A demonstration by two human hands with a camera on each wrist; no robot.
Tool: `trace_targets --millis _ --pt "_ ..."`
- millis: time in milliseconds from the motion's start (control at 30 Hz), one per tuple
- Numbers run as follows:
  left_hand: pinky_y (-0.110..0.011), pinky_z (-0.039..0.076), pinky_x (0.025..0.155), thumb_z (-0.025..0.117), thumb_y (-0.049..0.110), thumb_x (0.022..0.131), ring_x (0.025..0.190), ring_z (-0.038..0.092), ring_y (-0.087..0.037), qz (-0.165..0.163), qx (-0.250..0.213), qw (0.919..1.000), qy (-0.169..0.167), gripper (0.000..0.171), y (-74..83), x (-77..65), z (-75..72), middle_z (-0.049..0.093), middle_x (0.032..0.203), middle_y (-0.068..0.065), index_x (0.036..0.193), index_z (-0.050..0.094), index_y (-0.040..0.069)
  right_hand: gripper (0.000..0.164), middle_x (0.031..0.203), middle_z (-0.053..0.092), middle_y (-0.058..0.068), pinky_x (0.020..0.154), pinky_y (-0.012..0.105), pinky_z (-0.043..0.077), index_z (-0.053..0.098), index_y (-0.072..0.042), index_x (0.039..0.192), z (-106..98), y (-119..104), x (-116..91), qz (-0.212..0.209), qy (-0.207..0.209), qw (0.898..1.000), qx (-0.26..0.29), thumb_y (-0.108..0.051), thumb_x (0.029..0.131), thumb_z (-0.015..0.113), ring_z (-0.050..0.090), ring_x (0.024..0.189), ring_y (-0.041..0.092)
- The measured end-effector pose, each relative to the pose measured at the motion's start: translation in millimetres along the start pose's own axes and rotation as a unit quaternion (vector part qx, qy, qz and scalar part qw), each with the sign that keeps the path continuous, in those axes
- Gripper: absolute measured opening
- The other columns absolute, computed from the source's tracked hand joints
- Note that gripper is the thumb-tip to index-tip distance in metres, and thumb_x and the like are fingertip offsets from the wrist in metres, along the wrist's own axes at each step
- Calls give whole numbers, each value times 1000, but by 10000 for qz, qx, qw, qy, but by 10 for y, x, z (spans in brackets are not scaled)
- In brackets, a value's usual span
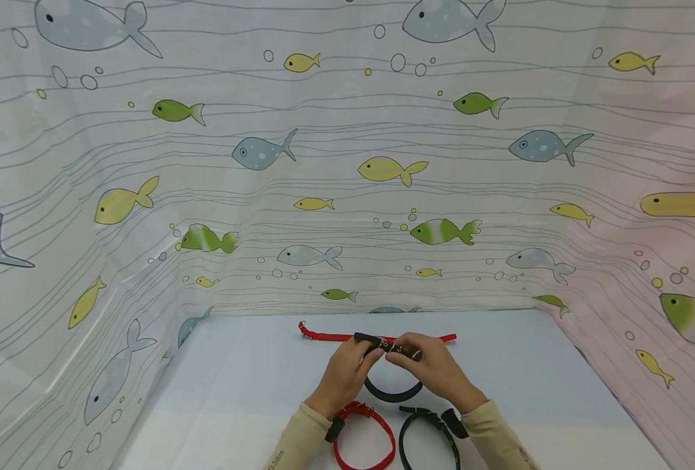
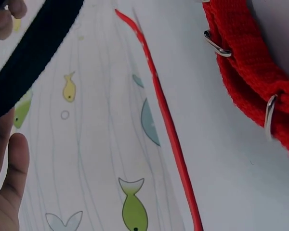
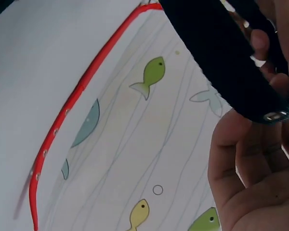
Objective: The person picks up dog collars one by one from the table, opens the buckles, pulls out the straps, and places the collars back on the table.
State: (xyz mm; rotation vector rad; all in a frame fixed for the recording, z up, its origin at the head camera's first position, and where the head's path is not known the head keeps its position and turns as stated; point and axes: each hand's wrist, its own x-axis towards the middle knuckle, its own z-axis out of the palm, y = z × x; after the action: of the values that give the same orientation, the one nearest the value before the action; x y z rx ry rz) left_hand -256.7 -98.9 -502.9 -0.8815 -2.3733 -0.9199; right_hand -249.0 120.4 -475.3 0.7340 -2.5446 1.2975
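Observation:
A black collar (image 1: 393, 396) is held up between both hands, its loop hanging below them and its strap ends meeting at the fingers. The left hand (image 1: 345, 369) pinches the strap near one end, which sticks out past its fingers. Thumb and fingers of the right hand (image 1: 437, 367) grip the other side, close to a small metal fitting that shows in the right wrist view. The black webbing (image 3: 221, 53) passes in front of the right fingers there. In the left wrist view, the strap (image 2: 36, 55) crosses the left hand (image 2: 7, 173).
Behind the hands a red collar (image 1: 329, 337) lies stretched out, with metal eyelets along one end. Nearer the body lie a looped red collar (image 1: 389, 434) and a looped black collar (image 1: 406, 444), both beneath the forearms. Fish-patterned sheeting (image 1: 347, 261) encloses the white table (image 1: 224, 378).

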Motion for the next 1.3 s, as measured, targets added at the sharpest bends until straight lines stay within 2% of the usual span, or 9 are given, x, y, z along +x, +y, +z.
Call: trace_targets --millis 133,267,433,533,633,767,867,1067,1300 --pt "-26 51 72 55 35 105 84 52 -8 -29 -100 9999 20 23 14 -3 -12 60 92 7 109 67 15 17 75 64 -12 55 28 50 70 -31 103 -14 6 -11 7 -104 9998 196 -45 94 71 62 64 10" --pt "-25 52 74 57 34 105 86 53 -8 -107 -205 9997 -4 23 14 -14 -23 61 96 7 112 67 15 16 68 60 -9 53 27 46 70 -32 109 -33 31 -18 -53 -258 9992 294 -42 96 69 57 60 9" --pt "-25 51 73 59 30 104 86 52 -8 -209 -336 9992 -10 18 -5 -14 -32 60 98 8 115 67 18 21 67 60 -6 55 27 44 69 -32 120 -62 40 -28 0 -496 9980 380 -39 100 65 57 60 10" --pt "-24 49 70 60 28 104 83 51 -8 -97 -340 9994 44 17 -17 -7 -33 57 96 8 115 67 18 23 71 62 -8 56 27 45 68 -31 120 -62 27 -30 39 -568 9979 293 -41 100 63 58 63 9" --pt "-23 48 69 59 29 104 81 50 -8 61 -278 9995 108 17 -24 1 -28 56 94 8 112 67 16 23 81 65 -12 62 26 51 68 -30 114 -40 14 -18 28 -394 9992 108 -45 97 67 62 71 6" --pt "-22 49 69 58 32 104 81 50 -7 211 -173 9995 136 20 -23 15 -18 56 93 8 110 67 15 25 88 67 -16 70 27 56 69 -28 105 -11 13 3 -42 34 10000 -42 -48 92 73 64 80 5" --pt "-23 50 70 57 33 105 82 51 -7 205 -174 9996 109 20 -14 18 -14 56 94 8 110 67 16 24 86 66 -16 70 27 55 69 -29 102 -13 12 2 -30 105 9999 17 -49 90 74 63 79 6" --pt "-24 50 72 56 34 105 84 52 -6 74 -318 9995 -14 20 3 10 -15 57 95 10 109 66 17 17 84 63 -10 69 29 52 68 -32 104 -49 25 -21 6 -187 9993 332 -44 93 72 60 77 11" --pt "-22 48 70 57 33 105 84 51 -6 88 -500 9987 15 20 13 10 -45 53 95 11 113 67 18 16 86 63 -5 59 28 49 69 -30 113 -110 29 -38 56 -526 9963 676 -35 98 68 59 69 16"
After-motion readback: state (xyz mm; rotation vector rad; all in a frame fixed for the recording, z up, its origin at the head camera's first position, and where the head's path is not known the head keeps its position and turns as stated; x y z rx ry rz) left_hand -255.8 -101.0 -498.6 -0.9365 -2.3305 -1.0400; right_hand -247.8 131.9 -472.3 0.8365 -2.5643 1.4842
